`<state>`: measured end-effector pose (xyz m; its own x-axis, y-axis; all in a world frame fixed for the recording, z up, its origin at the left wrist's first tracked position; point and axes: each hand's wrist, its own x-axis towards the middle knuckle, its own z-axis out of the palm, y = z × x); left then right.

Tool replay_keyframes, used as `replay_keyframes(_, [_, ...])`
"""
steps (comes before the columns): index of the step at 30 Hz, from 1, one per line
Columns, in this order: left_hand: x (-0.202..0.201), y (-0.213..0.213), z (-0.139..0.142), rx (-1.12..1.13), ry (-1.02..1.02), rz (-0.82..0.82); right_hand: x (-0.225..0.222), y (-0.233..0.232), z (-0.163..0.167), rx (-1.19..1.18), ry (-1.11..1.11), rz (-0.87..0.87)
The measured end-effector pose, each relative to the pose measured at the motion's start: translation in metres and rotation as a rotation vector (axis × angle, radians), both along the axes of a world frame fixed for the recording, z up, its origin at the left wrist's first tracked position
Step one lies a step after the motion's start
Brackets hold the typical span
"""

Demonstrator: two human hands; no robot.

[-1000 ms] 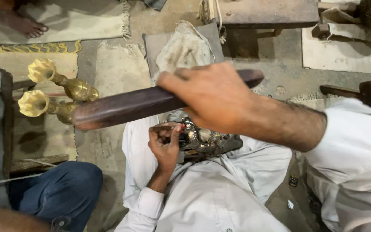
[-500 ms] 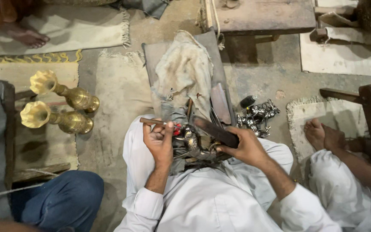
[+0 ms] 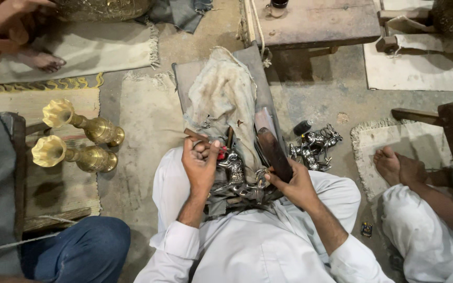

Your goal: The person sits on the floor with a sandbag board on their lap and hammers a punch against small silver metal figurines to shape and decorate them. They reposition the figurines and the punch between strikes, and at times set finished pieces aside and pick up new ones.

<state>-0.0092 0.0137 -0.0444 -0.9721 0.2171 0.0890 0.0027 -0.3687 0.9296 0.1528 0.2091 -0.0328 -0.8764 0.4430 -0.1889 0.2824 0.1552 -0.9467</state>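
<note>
Dusty concrete floor (image 3: 315,99) spreads under the seated person, with pale mats around it. On the lap rests a shiny silver metal animal figurine (image 3: 237,178), at the centre of the view. The left hand (image 3: 200,162) is clenched around a thin brown wooden-handled tool (image 3: 197,136), touching the figurine at its 9 o'clock. The right hand (image 3: 294,183) grasps a dark brown wooden mallet (image 3: 273,149) at the figurine's 3 o'clock. Two brass trumpet-shaped vases (image 3: 74,141) lie at 9 o'clock, well apart. More silver figurines (image 3: 315,147) sit at 2 o'clock.
</note>
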Motion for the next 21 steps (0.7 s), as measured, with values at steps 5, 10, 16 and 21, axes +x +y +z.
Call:
replay_keyframes(5, [-0.009,0.001,-0.004,-0.184,0.045,0.064,-0.008,-0.004,0.004,0.075,0.003,-0.033])
replay_keyframes(10, [-0.028,0.007,0.006,-0.023,0.037,0.003,-0.02,0.0,0.006,0.128,0.01,-0.017])
replay_keyframes(16, [-0.026,-0.017,0.016,0.01,0.002,0.094,-0.007,-0.009,0.0,0.0,-0.057,-0.058])
replay_keyframes(21, [-0.052,-0.056,-0.001,-0.618,0.003,0.174,0.013,-0.021,-0.009,-0.029,-0.011,-0.192])
